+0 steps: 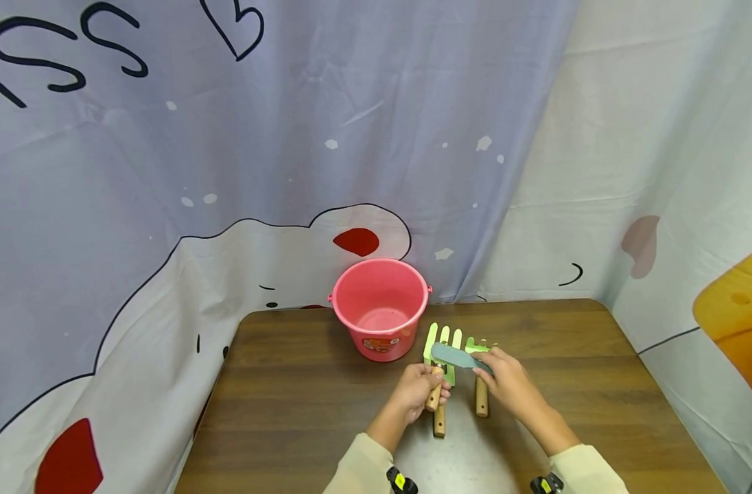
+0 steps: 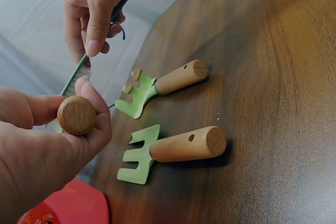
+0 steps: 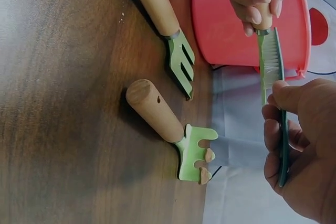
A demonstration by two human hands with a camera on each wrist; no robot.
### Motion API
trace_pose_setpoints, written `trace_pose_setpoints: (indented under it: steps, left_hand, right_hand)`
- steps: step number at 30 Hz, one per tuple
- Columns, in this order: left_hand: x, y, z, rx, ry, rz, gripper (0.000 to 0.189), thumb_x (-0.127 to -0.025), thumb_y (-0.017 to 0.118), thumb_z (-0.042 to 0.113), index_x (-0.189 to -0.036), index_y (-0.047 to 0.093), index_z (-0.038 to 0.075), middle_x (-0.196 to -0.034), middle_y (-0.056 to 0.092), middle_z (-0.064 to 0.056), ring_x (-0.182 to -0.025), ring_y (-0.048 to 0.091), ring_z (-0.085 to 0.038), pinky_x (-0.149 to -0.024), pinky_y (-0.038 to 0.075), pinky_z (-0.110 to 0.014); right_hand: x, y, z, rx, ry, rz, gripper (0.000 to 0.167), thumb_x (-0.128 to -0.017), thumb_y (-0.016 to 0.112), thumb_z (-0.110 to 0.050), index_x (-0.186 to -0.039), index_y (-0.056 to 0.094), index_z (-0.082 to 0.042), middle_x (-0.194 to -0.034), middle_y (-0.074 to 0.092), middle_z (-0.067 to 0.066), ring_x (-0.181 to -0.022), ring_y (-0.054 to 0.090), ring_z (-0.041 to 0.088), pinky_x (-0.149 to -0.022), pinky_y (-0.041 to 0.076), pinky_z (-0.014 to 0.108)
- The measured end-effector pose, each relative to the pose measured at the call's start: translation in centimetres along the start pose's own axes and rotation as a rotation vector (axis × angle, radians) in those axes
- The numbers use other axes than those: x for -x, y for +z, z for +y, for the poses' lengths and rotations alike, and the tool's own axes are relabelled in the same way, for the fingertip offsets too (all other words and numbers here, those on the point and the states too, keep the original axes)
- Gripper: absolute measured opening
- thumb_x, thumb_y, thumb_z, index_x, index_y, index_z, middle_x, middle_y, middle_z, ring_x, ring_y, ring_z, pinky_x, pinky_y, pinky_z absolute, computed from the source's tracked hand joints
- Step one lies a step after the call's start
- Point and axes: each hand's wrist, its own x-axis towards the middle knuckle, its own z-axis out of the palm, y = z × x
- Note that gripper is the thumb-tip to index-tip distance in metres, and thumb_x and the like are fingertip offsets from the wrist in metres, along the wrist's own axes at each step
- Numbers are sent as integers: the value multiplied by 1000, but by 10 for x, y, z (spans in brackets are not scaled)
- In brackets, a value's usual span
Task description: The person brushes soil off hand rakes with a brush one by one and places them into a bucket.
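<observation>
My left hand (image 1: 416, 392) grips the wooden handle (image 2: 76, 115) of a small green garden fork, whose tines (image 1: 433, 337) point away from me. In my right hand (image 1: 506, 381) I hold a brush (image 1: 453, 355) with a dark green back and pale bristles (image 3: 271, 59). The bristles lie against the fork's green head, which shows edge-on in the right wrist view. Below my hands, a second garden fork (image 2: 140, 156) rests on the table. Next to it lies a green hand rake (image 2: 135, 95) with brown bits stuck on two of its tips.
A pink bucket (image 1: 382, 295) stands at the back of the wooden table (image 1: 289, 405), just beyond my left hand. Behind the table hangs a printed curtain (image 1: 302, 137). A few pale crumbs (image 3: 122, 17) lie on the wood near the second fork.
</observation>
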Motion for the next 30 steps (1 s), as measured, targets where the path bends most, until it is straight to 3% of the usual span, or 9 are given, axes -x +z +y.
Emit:
trace_pose_setpoints:
  steps: [12, 21, 30]
  left_hand:
    - [-2, 1, -4, 30, -13, -1, 22, -103, 49, -3, -118, 49, -19, -80, 62, -12, -60, 60, -11, -56, 56, -19]
    - [1, 1, -2, 11, -19, 12, 14, -103, 51, -1, -113, 51, -12, -80, 64, -11, -61, 61, -11, -56, 57, -19]
    - [2, -1, -3, 13, -24, 20, 11, -103, 52, -1, -110, 53, -9, -84, 67, -15, -62, 62, -11, -56, 57, -20]
  right_hand:
    - [-10, -4, 7, 15, 60, -54, 27, -88, 80, -8, -113, 75, -1, -87, 63, 5, -69, 53, 11, -60, 50, 29]
    - [-19, -3, 15, 10, 89, -88, 28, -91, 78, -10, -116, 74, 0, -85, 62, 5, -67, 49, 11, -58, 46, 26]
    - [-28, -5, 22, 20, 71, -23, 25, -89, 78, -8, -113, 75, 2, -86, 66, 9, -69, 56, 15, -60, 50, 34]
